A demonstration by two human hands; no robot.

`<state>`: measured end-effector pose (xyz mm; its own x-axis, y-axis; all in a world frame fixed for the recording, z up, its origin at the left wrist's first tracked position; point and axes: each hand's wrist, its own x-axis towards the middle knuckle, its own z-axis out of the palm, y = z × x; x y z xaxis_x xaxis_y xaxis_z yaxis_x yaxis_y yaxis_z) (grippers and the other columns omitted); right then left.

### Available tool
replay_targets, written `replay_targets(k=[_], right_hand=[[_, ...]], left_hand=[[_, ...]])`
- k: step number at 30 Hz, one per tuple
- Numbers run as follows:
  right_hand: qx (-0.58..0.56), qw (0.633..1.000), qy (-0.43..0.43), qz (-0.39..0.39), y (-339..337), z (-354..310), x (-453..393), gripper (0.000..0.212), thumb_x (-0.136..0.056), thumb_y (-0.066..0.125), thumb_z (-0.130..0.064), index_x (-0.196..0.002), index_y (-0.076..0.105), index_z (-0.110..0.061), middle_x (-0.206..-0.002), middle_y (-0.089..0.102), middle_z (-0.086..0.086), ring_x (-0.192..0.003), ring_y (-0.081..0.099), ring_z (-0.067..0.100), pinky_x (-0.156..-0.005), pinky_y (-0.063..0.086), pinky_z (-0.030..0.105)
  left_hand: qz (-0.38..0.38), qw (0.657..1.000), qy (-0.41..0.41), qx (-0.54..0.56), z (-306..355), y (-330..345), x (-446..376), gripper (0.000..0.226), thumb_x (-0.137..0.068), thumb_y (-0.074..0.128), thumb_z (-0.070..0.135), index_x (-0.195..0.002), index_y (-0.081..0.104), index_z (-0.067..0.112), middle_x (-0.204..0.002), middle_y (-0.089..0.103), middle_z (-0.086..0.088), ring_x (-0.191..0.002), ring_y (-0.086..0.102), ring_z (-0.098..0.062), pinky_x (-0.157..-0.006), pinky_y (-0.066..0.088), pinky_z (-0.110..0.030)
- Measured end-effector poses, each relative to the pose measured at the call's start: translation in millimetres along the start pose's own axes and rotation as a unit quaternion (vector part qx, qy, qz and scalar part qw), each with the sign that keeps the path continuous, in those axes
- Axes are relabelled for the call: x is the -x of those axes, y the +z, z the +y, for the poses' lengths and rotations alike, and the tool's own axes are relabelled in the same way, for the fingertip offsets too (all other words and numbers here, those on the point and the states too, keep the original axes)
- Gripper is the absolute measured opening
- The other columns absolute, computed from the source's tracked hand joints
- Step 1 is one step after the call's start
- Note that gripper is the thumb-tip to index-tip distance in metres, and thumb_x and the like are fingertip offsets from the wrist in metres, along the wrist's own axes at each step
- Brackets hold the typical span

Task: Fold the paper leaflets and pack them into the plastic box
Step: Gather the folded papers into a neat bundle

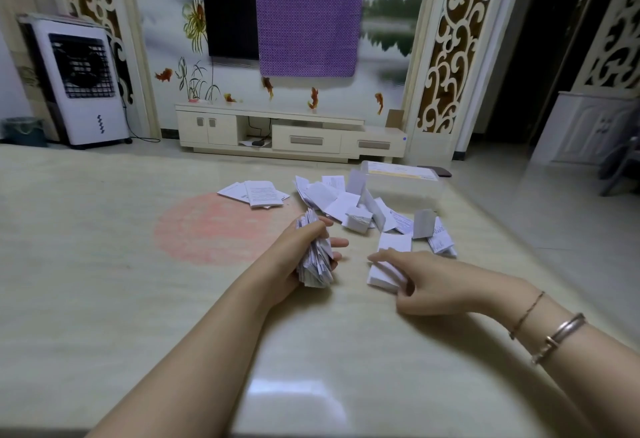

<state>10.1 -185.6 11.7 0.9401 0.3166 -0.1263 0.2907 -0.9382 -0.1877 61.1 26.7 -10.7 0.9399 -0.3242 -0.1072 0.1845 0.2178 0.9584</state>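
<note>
Stretching across the lower two thirds of the frame, the glossy cream surface [104, 264] carries a faded pink round patch left of centre. Behind it, at upper centre, a dark wall television [228, 4] is half draped with a purple patterned cloth [308, 18], above a low cream TV cabinet [291, 132]. A white air cooler [83, 84] stands at upper left, beside a small bin [22, 131].

On the surface at centre right sits the clear plastic box [405, 184], its lid on and labelled, at the far edge. Just left of and in front of it lies a loose heap of folded leaflets [346, 202], some standing on edge. Further left, apart from the heap, a small stack of flat unfolded leaflets [258, 193] lies fanned.

The left hand [304, 254], at frame centre, is curled around a thick bundle of folded leaflets [317, 257], held upright with the fingers wrapped over the far side. The right hand [426, 285], just right of it, pinches a small white wad of folded leaflets [384, 274] resting on the surface, thumb underneath near the front edge and fingers laid on top. Two bracelets [554, 333] circle the right wrist.
</note>
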Motion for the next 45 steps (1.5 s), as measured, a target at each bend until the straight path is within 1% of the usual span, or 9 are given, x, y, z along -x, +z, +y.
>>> replay_targets(k=[9, 13, 17, 21, 25, 32, 35, 38, 45], right_hand=[[-0.094, 0.953, -0.05, 0.282, 26.1, 14.4, -9.1, 0.018, -0.086, 0.052, -0.009, -0.09, 0.061, -0.023, -0.081, 0.066, -0.005, -0.077, 0.06, 0.015, -0.073, 0.051, 0.034], [-0.434, 0.797, -0.063, 0.415, 12.6, -11.8, -13.9, 0.017, -0.09, 0.056, 0.0, -0.086, 0.067, -0.012, -0.075, 0.067, 0.001, -0.073, 0.064, 0.012, -0.075, 0.057, 0.031], [-0.619, 0.711, -0.111, 0.316, 10.0, -38.7, -25.6, 0.016, -0.092, 0.052, 0.003, -0.091, 0.064, -0.007, -0.083, 0.065, 0.008, -0.075, 0.063, 0.015, -0.066, 0.057, 0.025], [-0.573, 0.776, -0.077, 0.252, 17.9, -42.2, -48.0, 0.009, -0.091, 0.059, -0.005, -0.098, 0.062, -0.01, -0.076, 0.064, 0.0, -0.063, 0.058, 0.003, -0.061, 0.046, 0.013], [-0.564, 0.789, -0.088, 0.229, 15.1, -44.5, -66.8, 0.011, -0.091, 0.057, -0.001, -0.1, 0.064, -0.002, -0.092, 0.067, 0.015, -0.079, 0.063, 0.017, -0.073, 0.05, 0.026], [-0.374, 0.868, -0.013, 0.326, 11.1, -22.7, -91.3, 0.034, -0.071, 0.058, -0.02, -0.101, 0.054, -0.037, -0.115, 0.055, -0.007, -0.108, 0.046, 0.017, -0.092, 0.04, 0.033], [-0.118, 0.917, 0.097, 0.369, 2.3, 2.3, -95.5, 0.035, -0.08, 0.052, -0.015, -0.112, 0.051, -0.03, -0.116, 0.051, -0.001, -0.111, 0.039, 0.026, -0.083, 0.029, 0.033], [0.031, 0.951, 0.168, 0.259, 0.1, 16.7, -99.0, 0.032, -0.087, 0.046, -0.019, -0.117, 0.049, -0.031, -0.116, 0.054, 0.0, -0.109, 0.036, 0.029, -0.079, 0.022, 0.035], [0.131, 0.942, 0.161, 0.265, 14.6, 25.7, -108.4, 0.04, -0.079, 0.046, -0.003, -0.115, 0.052, -0.021, -0.115, 0.052, 0.0, -0.109, 0.034, 0.026, -0.072, 0.017, 0.033]], left_hand=[[0.014, 1.0, 0.012, 0.022, 3.4, 2.2, 4.9, 0.025, -0.093, 0.042, 0.005, -0.116, 0.05, 0.013, -0.11, 0.066, -0.021, -0.058, 0.056, -0.02, -0.057, 0.05, -0.027], [0.014, 0.999, 0.026, 0.032, 4.9, 4.1, 7.0, 0.021, -0.096, 0.044, 0.006, -0.113, 0.051, 0.016, -0.096, 0.058, -0.015, -0.058, 0.055, -0.019, -0.062, 0.049, -0.031], [0.021, 0.999, 0.033, 0.038, 4.0, 4.7, 6.3, 0.007, -0.098, 0.05, 0.018, -0.104, 0.053, 0.018, -0.09, 0.061, -0.01, -0.067, 0.058, -0.019, -0.065, 0.051, -0.031], [-0.012, 0.997, 0.055, 0.056, 2.8, 2.9, 3.3, 0.031, -0.098, 0.051, 0.028, -0.125, 0.055, 0.013, -0.092, 0.069, -0.006, -0.071, 0.066, -0.016, -0.058, 0.052, -0.025], [-0.049, 0.997, 0.058, 0.029, 5.0, 4.7, 0.4, 0.04, -0.096, 0.052, 0.04, -0.125, 0.059, 0.013, -0.101, 0.073, -0.005, -0.082, 0.07, -0.015, -0.061, 0.055, -0.023], [0.027, 0.997, 0.057, 0.034, 5.9, 0.3, -15.2, 0.028, -0.093, 0.041, 0.004, -0.118, 0.054, 0.008, -0.101, 0.069, -0.017, -0.075, 0.067, -0.015, -0.058, 0.055, -0.023], [0.055, 0.997, 0.039, 0.029, 17.6, -2.8, -22.9, 0.032, -0.094, 0.041, 0.009, -0.124, 0.049, 0.014, -0.112, 0.07, -0.016, -0.074, 0.069, -0.008, -0.057, 0.053, -0.022], [0.06, 0.997, 0.021, 0.046, 32.2, -1.2, -30.9, 0.028, -0.093, 0.045, 0.014, -0.119, 0.052, 0.02, -0.102, 0.071, -0.013, -0.076, 0.064, -0.017, -0.067, 0.05, -0.028], [0.067, 0.994, 0.013, 0.087, 14.5, -0.5, -46.5, 0.03, -0.096, 0.046, 0.013, -0.126, 0.047, 0.013, -0.106, 0.062, -0.016, -0.073, 0.068, -0.023, -0.071, 0.057, -0.035]])
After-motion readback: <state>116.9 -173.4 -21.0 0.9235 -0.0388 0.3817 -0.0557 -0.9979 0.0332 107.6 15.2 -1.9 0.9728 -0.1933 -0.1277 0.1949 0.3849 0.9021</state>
